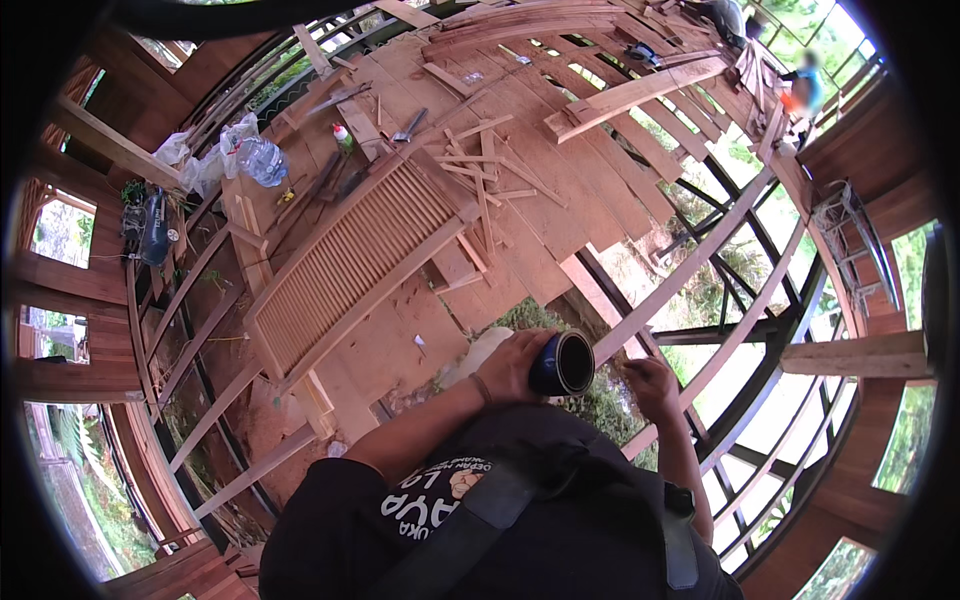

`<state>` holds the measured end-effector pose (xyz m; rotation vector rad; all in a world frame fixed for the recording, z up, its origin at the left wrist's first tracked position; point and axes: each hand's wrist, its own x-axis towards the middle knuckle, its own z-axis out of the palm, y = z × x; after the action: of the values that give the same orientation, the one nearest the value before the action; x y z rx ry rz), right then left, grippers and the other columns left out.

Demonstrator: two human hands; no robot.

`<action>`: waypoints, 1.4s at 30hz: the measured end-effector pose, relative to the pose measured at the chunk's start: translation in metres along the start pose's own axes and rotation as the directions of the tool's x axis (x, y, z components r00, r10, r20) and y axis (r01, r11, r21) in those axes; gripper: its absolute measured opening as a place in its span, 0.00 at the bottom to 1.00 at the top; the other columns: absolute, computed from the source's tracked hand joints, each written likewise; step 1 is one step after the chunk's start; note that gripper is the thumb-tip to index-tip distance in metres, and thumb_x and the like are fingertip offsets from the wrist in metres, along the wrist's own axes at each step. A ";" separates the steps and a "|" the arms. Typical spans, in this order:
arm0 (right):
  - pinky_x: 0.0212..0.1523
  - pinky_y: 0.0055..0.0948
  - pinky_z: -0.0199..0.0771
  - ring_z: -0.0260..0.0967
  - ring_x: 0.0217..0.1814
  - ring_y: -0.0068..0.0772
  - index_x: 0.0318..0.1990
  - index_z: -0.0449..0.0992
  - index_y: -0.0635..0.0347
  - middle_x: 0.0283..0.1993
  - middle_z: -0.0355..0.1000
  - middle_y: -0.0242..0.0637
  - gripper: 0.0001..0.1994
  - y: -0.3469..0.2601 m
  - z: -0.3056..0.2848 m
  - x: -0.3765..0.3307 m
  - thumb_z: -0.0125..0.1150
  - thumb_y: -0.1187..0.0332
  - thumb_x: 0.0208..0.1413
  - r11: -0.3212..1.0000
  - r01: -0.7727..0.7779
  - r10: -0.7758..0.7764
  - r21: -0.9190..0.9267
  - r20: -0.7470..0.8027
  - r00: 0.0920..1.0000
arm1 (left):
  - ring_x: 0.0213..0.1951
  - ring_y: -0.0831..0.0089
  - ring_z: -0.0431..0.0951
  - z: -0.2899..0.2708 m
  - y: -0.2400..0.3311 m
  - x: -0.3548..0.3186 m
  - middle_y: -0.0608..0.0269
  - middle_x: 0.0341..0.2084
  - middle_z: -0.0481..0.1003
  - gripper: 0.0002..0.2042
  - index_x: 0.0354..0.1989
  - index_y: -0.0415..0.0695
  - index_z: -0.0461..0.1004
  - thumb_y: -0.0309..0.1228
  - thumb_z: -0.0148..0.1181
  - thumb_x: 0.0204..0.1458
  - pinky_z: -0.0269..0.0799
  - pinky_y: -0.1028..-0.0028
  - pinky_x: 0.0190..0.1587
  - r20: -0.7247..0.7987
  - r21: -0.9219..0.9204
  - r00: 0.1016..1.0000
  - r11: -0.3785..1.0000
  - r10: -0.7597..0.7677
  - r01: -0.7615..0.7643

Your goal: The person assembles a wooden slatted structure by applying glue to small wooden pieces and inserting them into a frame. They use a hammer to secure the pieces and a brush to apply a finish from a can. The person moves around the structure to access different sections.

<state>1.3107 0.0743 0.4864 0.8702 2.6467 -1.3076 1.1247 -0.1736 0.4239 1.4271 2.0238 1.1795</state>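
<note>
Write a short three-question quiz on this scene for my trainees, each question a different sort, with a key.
1. Which hand holds the dark blue can? A) right B) left C) both
2. True or false: the clear plastic bottle rests on top of the slatted wooden panel.
3. Fill in the blank: the person's shirt is ____ with pale print.

Key: 1 B, the left hand; 2 false, it is off the panel; 3 black.

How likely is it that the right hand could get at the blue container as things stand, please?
Quite likely, yes: the right hand is near the blue container, with nothing visibly between them; the left hand holds its opposite side.
</note>
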 end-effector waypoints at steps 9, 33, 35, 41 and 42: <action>0.58 0.43 0.72 0.73 0.60 0.47 0.59 0.76 0.52 0.56 0.75 0.46 0.23 -0.070 0.013 0.284 0.65 0.63 0.54 0.902 0.377 -0.095 -0.208 0.759 0.644 | 0.63 0.45 0.68 -0.047 -0.120 0.189 0.44 0.61 0.67 0.53 0.70 0.43 0.57 0.35 0.82 0.30 0.65 0.53 0.66 -0.017 -0.010 0.986 0.986 0.168 -0.169; 0.61 0.35 0.70 0.74 0.55 0.43 0.45 0.83 0.48 0.54 0.77 0.42 0.14 -0.279 0.057 0.883 0.66 0.59 0.51 0.230 0.938 -0.080 0.260 0.965 -0.249 | 0.67 0.45 0.62 -0.300 -0.322 0.513 0.45 0.64 0.63 0.57 0.72 0.43 0.55 0.41 0.82 0.29 0.60 0.53 0.70 -0.512 -0.217 0.643 0.810 -0.569 0.544; 0.60 0.34 0.70 0.75 0.54 0.43 0.44 0.84 0.49 0.52 0.78 0.43 0.13 -0.300 0.062 0.904 0.66 0.60 0.51 0.197 0.890 0.065 0.412 0.900 -0.432 | 0.67 0.45 0.62 -0.287 -0.321 0.532 0.44 0.64 0.63 0.57 0.72 0.43 0.54 0.42 0.82 0.29 0.60 0.53 0.70 -0.567 -0.310 0.509 0.740 -0.647 0.597; 0.59 0.35 0.71 0.75 0.52 0.45 0.40 0.84 0.54 0.48 0.78 0.45 0.12 -0.367 0.057 0.925 0.67 0.61 0.49 0.199 0.777 0.266 0.597 0.730 -0.629 | 0.66 0.41 0.64 -0.271 -0.320 0.579 0.43 0.63 0.65 0.55 0.72 0.43 0.55 0.43 0.82 0.32 0.61 0.52 0.69 -0.680 -0.488 0.205 0.644 -0.704 0.589; 0.59 0.36 0.71 0.75 0.52 0.46 0.40 0.84 0.55 0.48 0.78 0.45 0.12 -0.386 0.055 0.924 0.67 0.61 0.49 0.185 0.809 0.314 0.558 0.747 -0.586 | 0.66 0.41 0.64 -0.270 -0.324 0.582 0.42 0.63 0.65 0.55 0.71 0.43 0.55 0.42 0.82 0.33 0.62 0.51 0.68 -0.708 -0.497 0.161 0.647 -0.688 0.579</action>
<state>0.3283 0.2720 0.4541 -1.6532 1.1776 0.0112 0.5126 0.2022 0.3971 -0.4211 2.6368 1.6714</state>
